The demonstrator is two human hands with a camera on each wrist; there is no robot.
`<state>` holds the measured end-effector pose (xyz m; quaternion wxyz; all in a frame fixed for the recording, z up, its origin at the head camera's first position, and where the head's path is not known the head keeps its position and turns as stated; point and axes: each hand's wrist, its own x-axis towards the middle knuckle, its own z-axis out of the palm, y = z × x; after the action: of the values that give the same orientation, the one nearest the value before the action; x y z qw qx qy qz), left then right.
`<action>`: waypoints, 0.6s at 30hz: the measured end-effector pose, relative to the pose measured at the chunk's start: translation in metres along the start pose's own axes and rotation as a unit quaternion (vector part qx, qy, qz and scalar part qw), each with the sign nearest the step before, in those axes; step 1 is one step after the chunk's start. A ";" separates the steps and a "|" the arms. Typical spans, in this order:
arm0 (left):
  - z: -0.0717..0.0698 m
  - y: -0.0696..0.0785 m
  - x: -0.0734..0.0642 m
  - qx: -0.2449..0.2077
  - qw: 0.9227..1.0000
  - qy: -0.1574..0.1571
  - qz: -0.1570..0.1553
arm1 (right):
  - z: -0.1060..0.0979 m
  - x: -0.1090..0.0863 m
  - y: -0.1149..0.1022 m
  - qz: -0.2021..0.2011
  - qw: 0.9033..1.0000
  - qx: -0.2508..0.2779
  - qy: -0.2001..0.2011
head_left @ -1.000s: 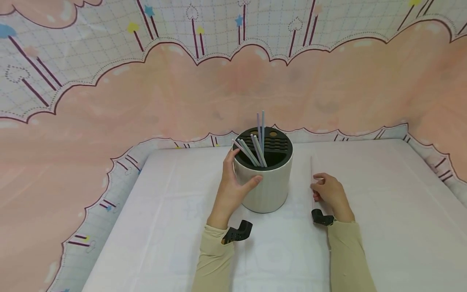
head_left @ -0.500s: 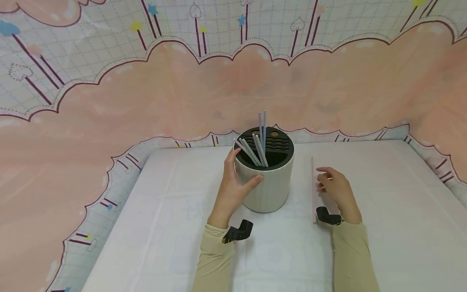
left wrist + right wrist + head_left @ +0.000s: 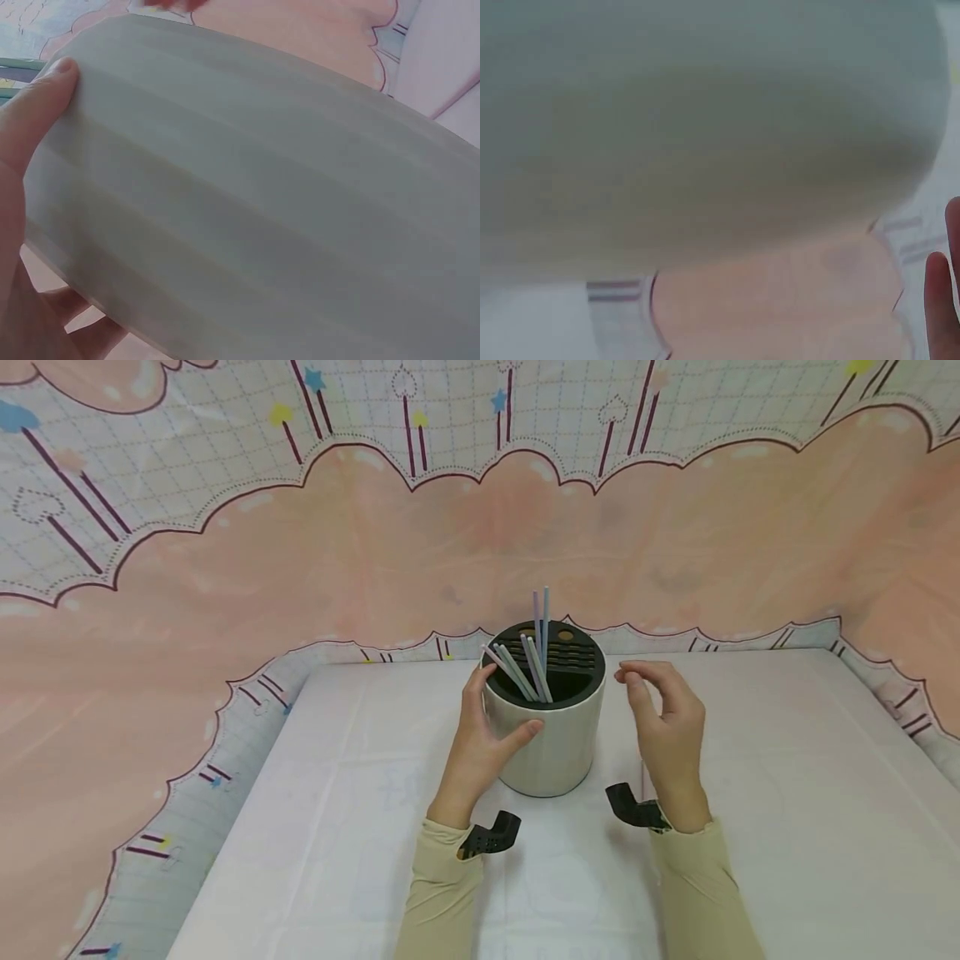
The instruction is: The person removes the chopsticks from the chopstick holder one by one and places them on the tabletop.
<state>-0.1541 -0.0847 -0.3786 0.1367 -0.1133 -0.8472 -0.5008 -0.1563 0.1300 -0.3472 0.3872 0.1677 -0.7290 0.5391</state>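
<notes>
A round white utensil holder (image 3: 551, 747) with a black slotted lid (image 3: 577, 685) stands upright on the table. Several pastel sticks, perhaps straws (image 3: 536, 672), lean in the lid's large opening, and two stand straighter behind them. My left hand (image 3: 480, 743) grips the holder's left side, thumb across the front and fingers around the rim; in the left wrist view its thumb (image 3: 45, 101) lies on the ribbed wall. My right hand (image 3: 667, 718) hovers just right of the rim with bent fingers and nothing visible in them. Behind its wrist, a thin pink stick (image 3: 642, 777) on the table is mostly hidden.
A white cloth covers the table (image 3: 360, 827). A peach and white patterned backdrop (image 3: 465, 552) rises behind it and along the sides. Black wrist-worn cameras (image 3: 491, 835) sit at both wrists.
My right hand has let go of the pink stick, leaving it on the table, drawn back right, then risen forward and left toward the holder's rim. My left hand keeps its grip.
</notes>
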 end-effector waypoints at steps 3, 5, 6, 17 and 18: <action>0.000 0.000 -0.001 0.001 1.000 0.001 -0.003 | 0.011 -0.004 -0.008 -0.044 0.998 0.002 -0.042; 0.000 0.000 -0.001 0.003 1.000 0.001 -0.003 | 0.018 -0.006 -0.015 -0.070 0.995 -0.005 -0.072; 0.000 0.000 -0.001 0.003 1.000 0.001 -0.002 | 0.021 -0.007 -0.017 -0.080 0.993 -0.009 -0.084; 0.001 0.000 -0.001 -0.001 1.000 -0.004 0.003 | 0.036 -0.012 -0.027 -0.130 0.967 -0.150 -0.158; 0.001 0.000 -0.001 -0.002 1.000 -0.004 0.002 | 0.037 -0.012 -0.027 -0.131 0.967 -0.153 -0.159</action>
<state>-0.1536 -0.0841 -0.3789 0.1339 -0.1173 -0.8467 -0.5014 -0.1450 0.0847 -0.3429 0.3549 0.2838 -0.8266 0.3320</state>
